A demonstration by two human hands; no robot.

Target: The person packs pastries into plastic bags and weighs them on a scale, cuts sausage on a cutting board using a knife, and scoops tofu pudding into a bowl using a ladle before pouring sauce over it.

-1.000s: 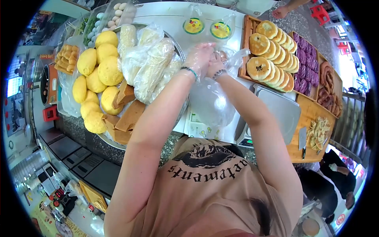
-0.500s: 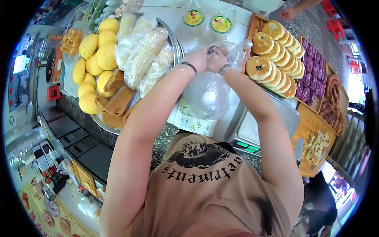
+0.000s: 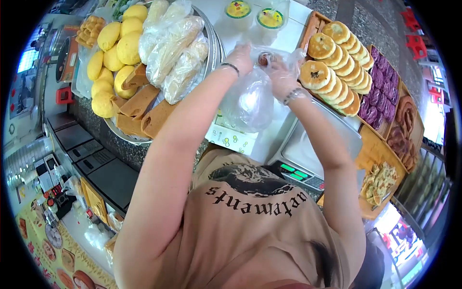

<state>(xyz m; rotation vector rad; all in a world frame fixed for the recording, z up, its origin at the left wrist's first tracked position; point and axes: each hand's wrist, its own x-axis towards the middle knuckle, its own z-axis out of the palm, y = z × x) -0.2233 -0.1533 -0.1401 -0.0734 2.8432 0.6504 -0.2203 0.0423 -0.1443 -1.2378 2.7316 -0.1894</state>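
a clear plastic bag (image 3: 248, 103) hangs puffed out between the two hands, above the white table (image 3: 297, 26), with a brownish item (image 3: 265, 59) showing at its mouth, too blurred to make out. the left hand (image 3: 239, 58) has its fingers closed on the bag's upper left edge. the right hand (image 3: 283, 79) is at the other side of the mouth, fingers bent against the plastic; whether they are closed on it, i cannot tell. below the bag lies a printed sheet (image 3: 233, 138), and to its right a scale (image 3: 299, 139) with a lit green display. beyond the hands stand two cups with yellow tops (image 3: 270, 19). to the right, flat round cakes (image 3: 315, 76) overlap in rows beside purple pieces (image 3: 380, 89); to the left, wrapped bundles (image 3: 175, 48), yellow buns (image 3: 113, 60) and brown wedges (image 3: 139, 103) are heaped together
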